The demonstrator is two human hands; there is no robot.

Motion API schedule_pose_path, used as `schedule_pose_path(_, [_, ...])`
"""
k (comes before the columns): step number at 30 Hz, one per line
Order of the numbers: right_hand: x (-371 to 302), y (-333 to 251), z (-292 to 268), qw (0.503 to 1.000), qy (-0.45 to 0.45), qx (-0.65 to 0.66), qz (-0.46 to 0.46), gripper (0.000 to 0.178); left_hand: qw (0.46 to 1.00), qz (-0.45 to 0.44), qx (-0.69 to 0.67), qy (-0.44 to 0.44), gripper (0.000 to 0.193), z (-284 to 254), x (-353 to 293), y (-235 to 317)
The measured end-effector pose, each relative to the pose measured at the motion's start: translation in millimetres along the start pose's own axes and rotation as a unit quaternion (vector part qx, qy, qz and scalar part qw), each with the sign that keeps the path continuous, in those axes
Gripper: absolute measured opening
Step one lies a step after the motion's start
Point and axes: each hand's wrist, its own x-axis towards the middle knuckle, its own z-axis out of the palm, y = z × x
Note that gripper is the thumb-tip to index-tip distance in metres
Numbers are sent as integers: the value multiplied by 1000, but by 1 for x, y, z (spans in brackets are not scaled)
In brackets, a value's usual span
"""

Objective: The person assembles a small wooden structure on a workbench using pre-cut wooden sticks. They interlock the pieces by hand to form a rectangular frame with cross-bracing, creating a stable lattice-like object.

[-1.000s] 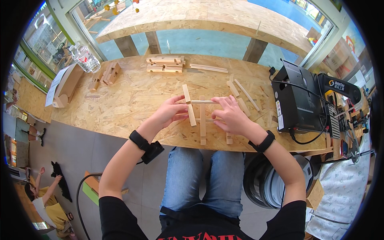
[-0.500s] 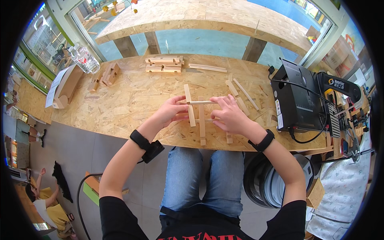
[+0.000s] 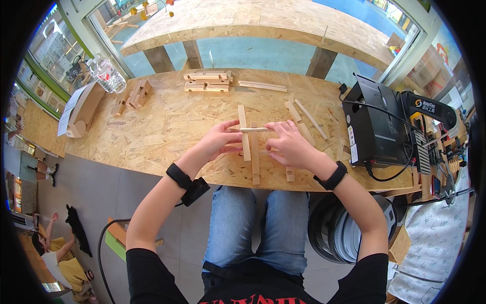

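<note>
- The person's left hand (image 3: pixel 217 140) has its fingertips against the left side of a short wooden strip (image 3: pixel 244 144); whether they are clamped on it, one cannot tell.
- The right hand (image 3: pixel 289 144) has its fingers closed on the right end of an upper dowel (image 3: pixel 258 129).
- That dowel meets the short strip between the two hands — both pieces are over the near half of the wooden table (image 3: pixel 157 137).
- A longer strip (image 3: pixel 255 169) runs below the dowel, just right of the short one.
- Right of the hands, a thin stick (image 3: pixel 311 119) lies slanted on the table, near a black machine (image 3: pixel 377 124).
- Toward the far edge sit notched blocks (image 3: pixel 207 87) — with water bottles (image 3: pixel 109 75) at the far left.
</note>
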Motion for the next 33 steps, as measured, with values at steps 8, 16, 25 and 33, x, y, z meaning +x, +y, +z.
schedule_pose_path(8, [1,2,3,1000,9,1,-7,12,998,0,39,48,46,14,2,8])
schedule_pose_path(16, [2,5,8,1000,5,10,-9,13,995,6,58,81,37,16,9,4])
schedule_pose_path(25, [-1,11,17,999,12,29,-22,14,981,59,140,117,37,20,20,-11])
schedule_pose_path(33, [2,9,17,1000,-12,24,-7,29,904,196,342,164,40,2,31,-29])
